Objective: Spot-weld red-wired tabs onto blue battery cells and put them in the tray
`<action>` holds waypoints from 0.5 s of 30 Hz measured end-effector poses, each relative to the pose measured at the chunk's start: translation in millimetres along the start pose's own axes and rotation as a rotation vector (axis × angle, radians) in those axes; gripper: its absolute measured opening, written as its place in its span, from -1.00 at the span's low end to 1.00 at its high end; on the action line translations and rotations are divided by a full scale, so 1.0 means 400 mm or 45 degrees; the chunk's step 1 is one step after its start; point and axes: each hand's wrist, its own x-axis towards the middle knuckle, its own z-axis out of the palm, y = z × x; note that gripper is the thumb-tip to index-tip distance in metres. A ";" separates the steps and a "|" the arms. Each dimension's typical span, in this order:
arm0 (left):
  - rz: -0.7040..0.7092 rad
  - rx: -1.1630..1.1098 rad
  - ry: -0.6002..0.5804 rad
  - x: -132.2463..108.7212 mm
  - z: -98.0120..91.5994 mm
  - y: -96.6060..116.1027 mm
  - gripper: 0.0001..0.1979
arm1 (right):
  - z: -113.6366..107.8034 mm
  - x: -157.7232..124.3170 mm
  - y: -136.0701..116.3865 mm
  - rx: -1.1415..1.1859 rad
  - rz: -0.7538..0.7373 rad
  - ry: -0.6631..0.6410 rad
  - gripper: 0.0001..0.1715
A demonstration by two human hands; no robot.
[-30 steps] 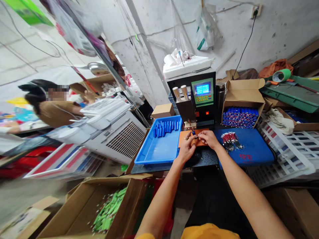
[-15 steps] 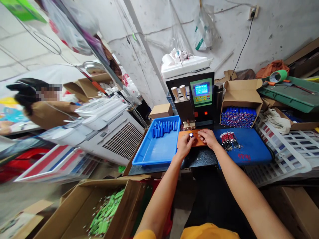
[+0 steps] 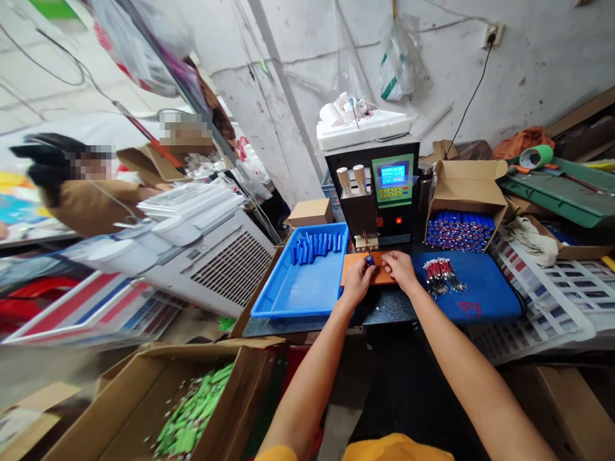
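My left hand [image 3: 358,280] and my right hand [image 3: 397,268] meet over an orange board [image 3: 350,275] in front of a black machine with a lit screen [image 3: 384,192]. Between the fingertips of both hands stands a small blue battery cell [image 3: 370,260], just below the machine's welding pins. Both hands are closed in a pinch around it. A blue tray [image 3: 302,288] with several blue cells lies to the left. A bundle of red and black wires [image 3: 442,272] rests on a blue mat [image 3: 480,291] to the right.
An open carton of blue cells [image 3: 461,227] stands right of the machine. A cardboard box of green cells [image 3: 158,410] sits low on the left. A white grilled appliance [image 3: 206,250] and a seated person in brown [image 3: 86,198] are at the left. White plastic crates [image 3: 552,294] lie at the right.
The cell was turned upright between my fingers and brought up under the machine's pins. The view has shifted slightly; my hands stay over the orange board.
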 end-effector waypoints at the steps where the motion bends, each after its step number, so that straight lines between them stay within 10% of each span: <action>1: 0.009 0.022 0.000 -0.001 -0.001 0.001 -0.80 | 0.002 -0.001 -0.002 0.004 -0.002 0.004 -0.63; 15: -0.006 0.038 0.060 0.006 0.001 0.024 -0.84 | 0.046 0.026 -0.009 -0.291 -0.222 0.076 -0.69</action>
